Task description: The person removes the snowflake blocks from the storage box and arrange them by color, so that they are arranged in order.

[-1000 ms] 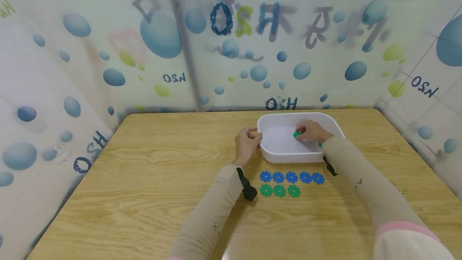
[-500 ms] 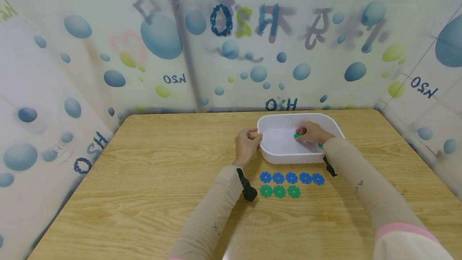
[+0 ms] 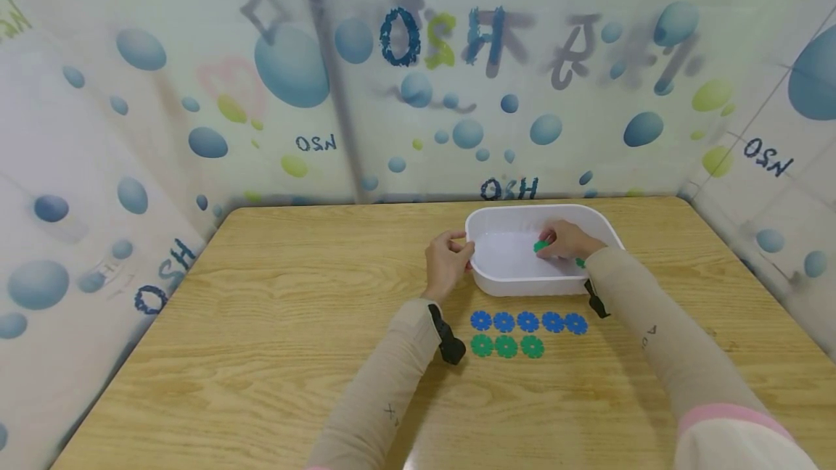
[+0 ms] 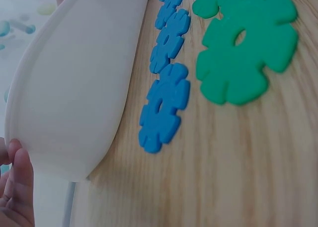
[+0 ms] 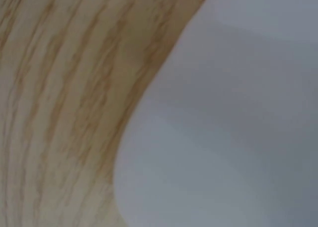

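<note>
In the head view a white plastic tub (image 3: 522, 286) stands toward the back right of the table. My left hand (image 3: 445, 263) pinches its left rim; the left wrist view shows thumb and fingertips (image 4: 22, 170) at the rim. Inside the tub, my right hand (image 3: 567, 239) pinches a green flower-shaped plastic disc (image 3: 540, 246) with notched edges. Another bit of green (image 3: 580, 262) shows by the right wrist, mostly hidden by the sleeve. The right wrist view holds only the tub's outer wall (image 5: 213, 137) and wood, with no hand visible.
In front of the tub lies a row of several blue notched discs (image 3: 503, 322). Nearer to me is a row of three green discs (image 3: 506, 346). Behind the wooden table (image 3: 294, 296) hangs a patterned curtain wall (image 3: 457, 107).
The green disc in my right fingers has shifted very slightly to the right and toward me inside the tub. My left hand and the rows of discs stay put.
</note>
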The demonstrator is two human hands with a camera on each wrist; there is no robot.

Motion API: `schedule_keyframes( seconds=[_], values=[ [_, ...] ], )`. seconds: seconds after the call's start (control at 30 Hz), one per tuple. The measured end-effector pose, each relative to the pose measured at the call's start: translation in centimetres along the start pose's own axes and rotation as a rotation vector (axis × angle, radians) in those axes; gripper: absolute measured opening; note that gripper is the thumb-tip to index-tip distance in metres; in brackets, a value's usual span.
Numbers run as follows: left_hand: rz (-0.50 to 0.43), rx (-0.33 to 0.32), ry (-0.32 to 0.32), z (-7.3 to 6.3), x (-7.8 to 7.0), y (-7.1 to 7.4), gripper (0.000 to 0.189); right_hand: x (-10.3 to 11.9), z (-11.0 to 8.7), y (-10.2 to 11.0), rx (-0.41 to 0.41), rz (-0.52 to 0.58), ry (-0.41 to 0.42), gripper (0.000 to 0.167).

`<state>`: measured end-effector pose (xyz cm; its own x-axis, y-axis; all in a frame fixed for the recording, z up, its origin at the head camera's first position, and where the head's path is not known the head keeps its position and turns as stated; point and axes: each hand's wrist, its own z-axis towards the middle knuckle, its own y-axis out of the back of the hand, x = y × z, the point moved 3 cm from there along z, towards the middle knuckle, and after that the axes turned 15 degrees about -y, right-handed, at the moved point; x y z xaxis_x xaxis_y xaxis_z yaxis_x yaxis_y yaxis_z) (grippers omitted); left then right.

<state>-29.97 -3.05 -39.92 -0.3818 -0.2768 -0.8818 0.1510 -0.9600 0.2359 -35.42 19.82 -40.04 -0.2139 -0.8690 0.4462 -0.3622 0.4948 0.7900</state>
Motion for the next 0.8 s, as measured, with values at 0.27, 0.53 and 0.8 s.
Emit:
schedule_keyframes(
  seconds=[0.27, 0.53, 0.8],
  values=[
    [-0.015, 0.01, 0.024, 0.0, 0.0, 0.0, 0.027, -0.2, -0.3, 0.3, 0.007, 0.036, 0.025, 0.028],
    [0.001, 0.0, 0.029, 0.0, -0.1, 0.0, 0.025, -0.5, -1.2, 1.4, 0.021, 0.161, 0.071, 0.021],
    [-0.002, 0.001, 0.041, 0.0, 0.0, 0.0, 0.026, -0.4, -2.2, 2.4, 0.022, 0.276, 0.112, 0.024]
  ],
)
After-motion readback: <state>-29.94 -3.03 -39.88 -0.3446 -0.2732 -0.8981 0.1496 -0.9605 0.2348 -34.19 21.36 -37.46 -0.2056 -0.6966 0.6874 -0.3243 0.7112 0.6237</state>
